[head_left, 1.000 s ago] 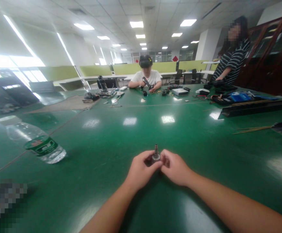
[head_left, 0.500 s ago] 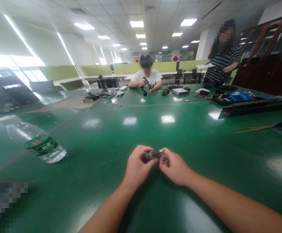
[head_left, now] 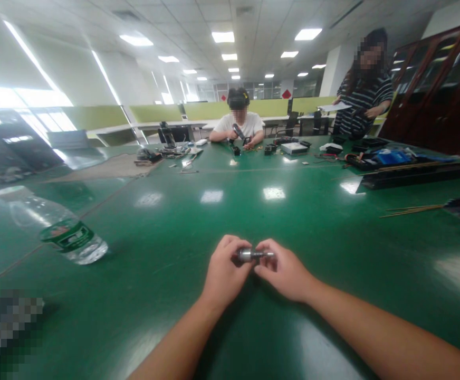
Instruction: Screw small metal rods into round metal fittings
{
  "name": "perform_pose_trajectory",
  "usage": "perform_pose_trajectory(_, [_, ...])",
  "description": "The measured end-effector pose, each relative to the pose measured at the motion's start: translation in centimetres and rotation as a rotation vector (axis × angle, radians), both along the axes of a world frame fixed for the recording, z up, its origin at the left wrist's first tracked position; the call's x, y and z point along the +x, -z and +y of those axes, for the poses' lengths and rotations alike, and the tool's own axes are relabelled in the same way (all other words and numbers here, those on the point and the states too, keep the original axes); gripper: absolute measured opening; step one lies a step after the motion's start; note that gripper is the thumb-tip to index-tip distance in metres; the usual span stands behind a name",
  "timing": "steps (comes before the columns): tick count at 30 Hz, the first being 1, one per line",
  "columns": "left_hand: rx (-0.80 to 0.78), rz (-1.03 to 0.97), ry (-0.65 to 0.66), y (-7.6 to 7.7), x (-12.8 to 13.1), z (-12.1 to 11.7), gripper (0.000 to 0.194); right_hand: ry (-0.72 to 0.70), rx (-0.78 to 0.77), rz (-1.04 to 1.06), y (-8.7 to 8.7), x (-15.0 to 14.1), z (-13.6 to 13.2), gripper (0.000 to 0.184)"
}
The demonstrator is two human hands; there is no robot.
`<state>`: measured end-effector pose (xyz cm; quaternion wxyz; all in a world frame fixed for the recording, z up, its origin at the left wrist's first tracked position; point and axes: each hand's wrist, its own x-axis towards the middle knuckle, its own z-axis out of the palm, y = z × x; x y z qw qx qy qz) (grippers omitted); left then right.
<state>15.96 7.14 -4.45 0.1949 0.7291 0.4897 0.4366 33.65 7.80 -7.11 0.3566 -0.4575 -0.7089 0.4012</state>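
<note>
Brightly lit by ceiling panels (head_left: 222, 37) and left-side windows (head_left: 24, 98) | glare is mirrored on tabletop (head_left: 174, 216) | edges are stretched | fine detail is softened

The person's left hand (head_left: 225, 269) and right hand (head_left: 287, 274) were bare, and so were the 2 forearms (head_left: 186, 338) behind them, both smooth in outline and slim at the wrists (head_left: 213, 302), thickening gradually farther back.

The bare left arm (head_left: 178, 338) reaches up from the bottom and the bare right arm (head_left: 372, 322) slants in from the lower right, with the left hand (head_left: 225, 270) bent in a grip near the right hand (head_left: 287, 272), whose fingers (head_left: 268, 244) curl, thumb a bit apart
</note>
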Motion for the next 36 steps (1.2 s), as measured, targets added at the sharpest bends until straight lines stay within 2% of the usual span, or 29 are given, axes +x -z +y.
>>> perform_pose_trajectory(18, [-0.011, 0.023, 0.015, 0.26, 0.22, -0.22, 0.028, 0.003, 0.014, 0.085, 0.09, 0.03, 0.26, 0.020])
perform_pose_trajectory(23, [-0.021, 0.021, 0.021, 0.34, 0.22, -0.23, 0.028, -0.008, 0.026, 0.078, 0.14, 0.05, 0.22, 0.012])
perform_pose_trajectory(36, [-0.023, 0.008, 0.014, 0.52, 0.11, -0.07, 0.028, 0.000, 0.025, 0.088, 0.19, 0.14, 0.38, 0.011])
